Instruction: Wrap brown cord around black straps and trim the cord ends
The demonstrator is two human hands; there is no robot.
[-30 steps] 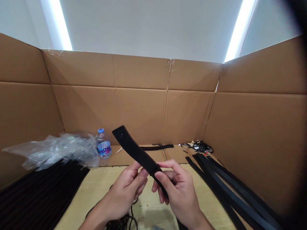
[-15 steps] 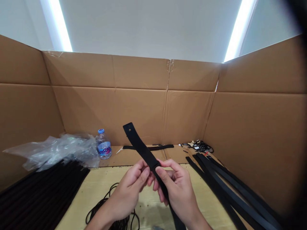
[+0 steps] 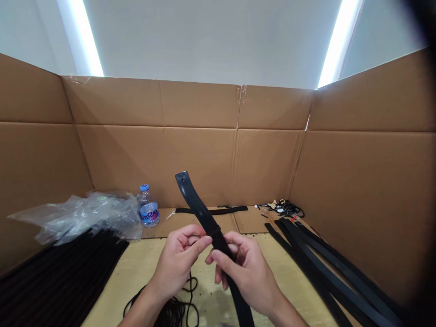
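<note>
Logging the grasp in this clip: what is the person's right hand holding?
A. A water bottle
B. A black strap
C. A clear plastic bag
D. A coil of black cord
B. The right hand is closed around the black strap, whose upper end rises above the fingers.

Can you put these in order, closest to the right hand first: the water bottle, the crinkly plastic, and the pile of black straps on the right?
In the head view, starting nearest the right hand:
1. Pile of black straps, just to its right.
2. Water bottle, at the back, to its left.
3. Crinkly plastic, farther left, past the bottle.
</note>
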